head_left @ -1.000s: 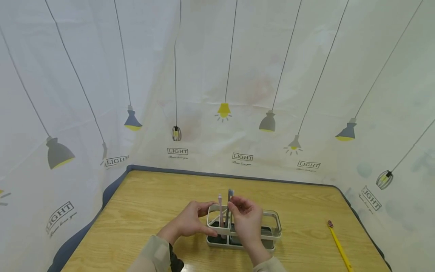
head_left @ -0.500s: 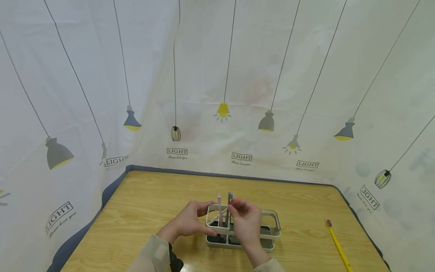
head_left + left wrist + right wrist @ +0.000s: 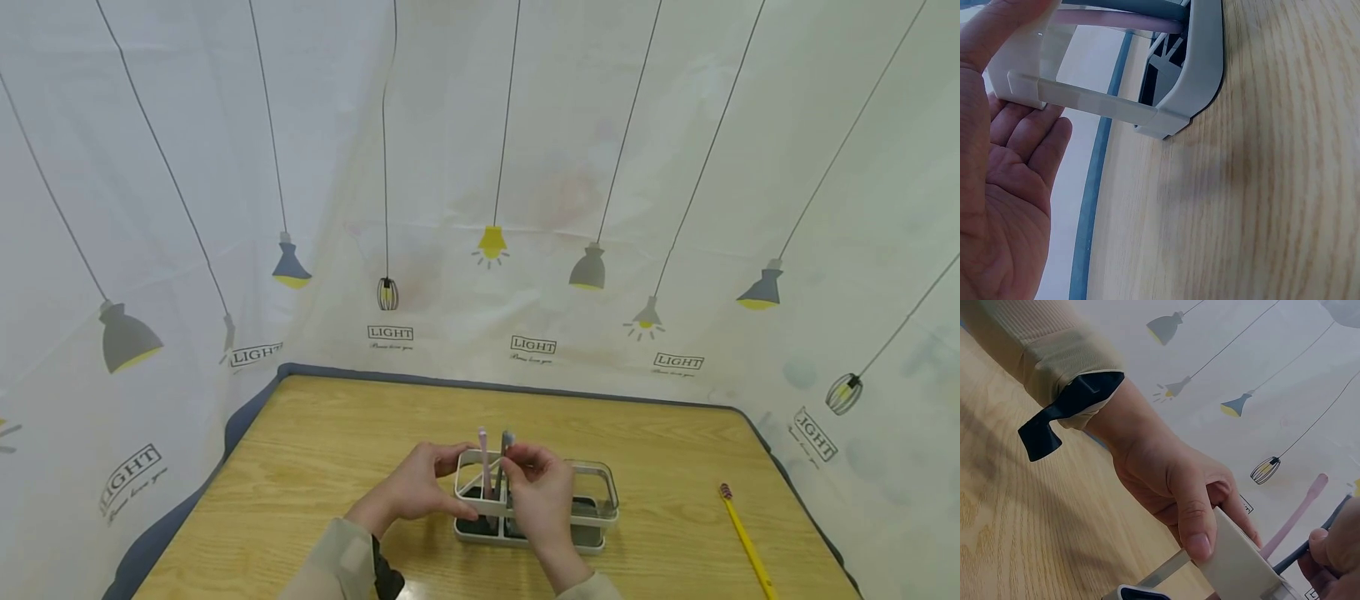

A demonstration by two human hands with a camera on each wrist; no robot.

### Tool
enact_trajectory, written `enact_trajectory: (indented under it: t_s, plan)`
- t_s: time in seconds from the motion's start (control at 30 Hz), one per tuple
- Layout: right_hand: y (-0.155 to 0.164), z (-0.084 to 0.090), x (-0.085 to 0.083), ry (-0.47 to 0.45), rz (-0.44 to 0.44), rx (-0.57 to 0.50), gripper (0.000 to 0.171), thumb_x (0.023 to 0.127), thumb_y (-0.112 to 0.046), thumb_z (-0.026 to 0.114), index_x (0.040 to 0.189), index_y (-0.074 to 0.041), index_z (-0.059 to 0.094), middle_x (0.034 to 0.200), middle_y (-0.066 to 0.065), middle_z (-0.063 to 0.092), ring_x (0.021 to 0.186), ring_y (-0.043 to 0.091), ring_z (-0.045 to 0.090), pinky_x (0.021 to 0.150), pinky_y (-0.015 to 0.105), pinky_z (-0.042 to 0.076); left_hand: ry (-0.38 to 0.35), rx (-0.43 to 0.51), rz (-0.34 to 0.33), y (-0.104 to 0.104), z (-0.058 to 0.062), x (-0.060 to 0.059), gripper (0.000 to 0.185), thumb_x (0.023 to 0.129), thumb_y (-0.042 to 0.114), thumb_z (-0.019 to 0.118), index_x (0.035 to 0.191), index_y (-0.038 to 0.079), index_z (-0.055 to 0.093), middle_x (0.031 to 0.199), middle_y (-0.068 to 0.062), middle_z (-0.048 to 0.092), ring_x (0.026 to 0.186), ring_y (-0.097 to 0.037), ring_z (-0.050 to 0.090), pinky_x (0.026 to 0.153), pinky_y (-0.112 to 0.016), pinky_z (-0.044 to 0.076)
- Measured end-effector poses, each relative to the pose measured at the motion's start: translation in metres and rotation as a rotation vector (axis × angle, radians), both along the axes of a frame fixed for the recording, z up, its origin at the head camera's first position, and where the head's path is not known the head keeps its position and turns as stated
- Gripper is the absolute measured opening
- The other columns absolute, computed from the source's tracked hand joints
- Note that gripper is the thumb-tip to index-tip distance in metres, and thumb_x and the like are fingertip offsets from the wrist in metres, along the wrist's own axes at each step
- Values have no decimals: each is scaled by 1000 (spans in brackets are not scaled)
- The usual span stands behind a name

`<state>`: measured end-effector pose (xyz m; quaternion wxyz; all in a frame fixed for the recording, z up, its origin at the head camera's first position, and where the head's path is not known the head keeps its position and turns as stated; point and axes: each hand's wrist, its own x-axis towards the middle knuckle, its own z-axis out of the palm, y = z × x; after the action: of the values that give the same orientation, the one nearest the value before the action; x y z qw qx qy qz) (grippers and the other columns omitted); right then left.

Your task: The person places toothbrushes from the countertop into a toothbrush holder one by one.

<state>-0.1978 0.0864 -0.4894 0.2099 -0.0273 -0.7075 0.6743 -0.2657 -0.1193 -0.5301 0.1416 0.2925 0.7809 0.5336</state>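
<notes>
Beige sleeves (image 3: 341, 558) are showing at the near edge of the head view, and both hands are reaching forward from them over the wooden table (image 3: 337, 450). The left hand (image 3: 420, 487) is gripping the left end of the white holder (image 3: 600, 508): in the right wrist view its thumb (image 3: 1194, 515) is pressing on the front of the wall and the fingers are curling behind it, and in the left wrist view the fingertips (image 3: 1029, 128) are lying against the pale wall (image 3: 1085, 103). The right hand (image 3: 540, 492) is above the middle of the holder, and its fingers are pinching the grey toothbrush (image 3: 506, 442) by the handle, just below the head. This toothbrush is standing almost upright in a left compartment of the holder, head up. Just beside it, on its left, the pink toothbrush (image 3: 483, 454) is also standing in the holder, a little tilted; I cannot tell if the two are touching. The holder is sitting on the table in the middle, near the front edge. Well apart from it, to the right, a yellow toothbrush (image 3: 746, 542) is lying flat on the wood. Behind the table a white curtain (image 3: 525, 208) printed with hanging lamps is closing the scene
</notes>
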Motion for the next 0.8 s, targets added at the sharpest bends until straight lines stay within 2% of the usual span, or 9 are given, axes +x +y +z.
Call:
enact_trajectory:
  t_s: [0.23,0.4,0.63,0.8]
  plan:
    - [1,0,0,-17,-9,14,15,84,18,79,90,6,74,89,13,72,86,24,73,76,24,62,-1,-1,-1,0,-1,-1,91,76,29,99,155,14,57,150,-2,59,140,-30,55,116,-46,43]
    - [4,-1,-2,-41,-14,25,12,85,15,81,92,7,74,90,14,72,88,26,74,77,24,62,0,-6,4,0,0,-1,89,76,30,99,154,21,58,150,0,59,139,-26,56,116,-43,44]
    - [14,-1,-1,-67,39,21,15,85,15,80,98,8,75,95,16,74,93,27,74,80,23,62,-7,-9,8,-1,0,-1,89,76,31,99,154,20,58,150,2,59,138,-22,57,115,-42,45]
    - [35,6,3,-120,63,79,22,85,12,82,105,8,74,102,18,74,93,27,74,79,23,62,-19,-10,7,0,0,0,90,75,31,99,154,18,57,151,-1,59,138,-25,56,115,-46,45]
